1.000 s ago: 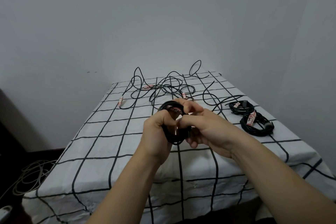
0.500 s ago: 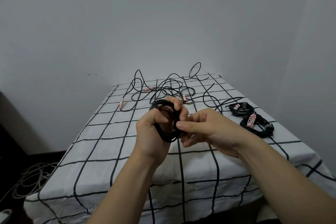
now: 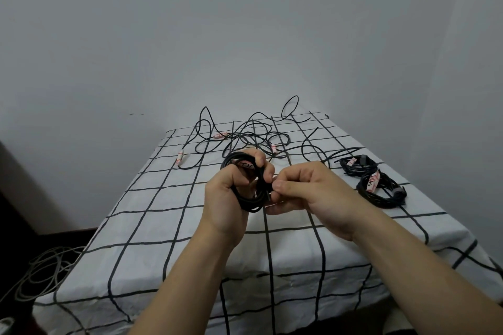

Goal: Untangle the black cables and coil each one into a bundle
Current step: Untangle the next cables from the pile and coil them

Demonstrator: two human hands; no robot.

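since one second ago, right hand has shifted off the front of the coiled cable to its right edge. left hand keeps the same grip.

head view:
- left hand: fingers curl through the loops of the coiled cable and hold it above the middle of the table.
- right hand: fingers are curled, and thumb and forefinger pinch a strand at the right edge of the coil.
- coiled cable: black, several loops, carried between both hands, clear of the cloth. a pale label sits on its upper part; the dark marks on it cannot be read.
- tangled cables: black, loose, spread across the far end of the table, with some loops standing up against the wall.
- white tags with red print sit on these cables at the left, far centre and centre. the print is too small to read.
- far bundle and near bundle: black, coiled, lying just beside each other at the right edge of the table. each carries a white tag; the near tag shows red characters that cannot be read with certainty.
- table: covered by a white cloth with a black grid.
- pale cable: lies in loose loops on the floor to the left.
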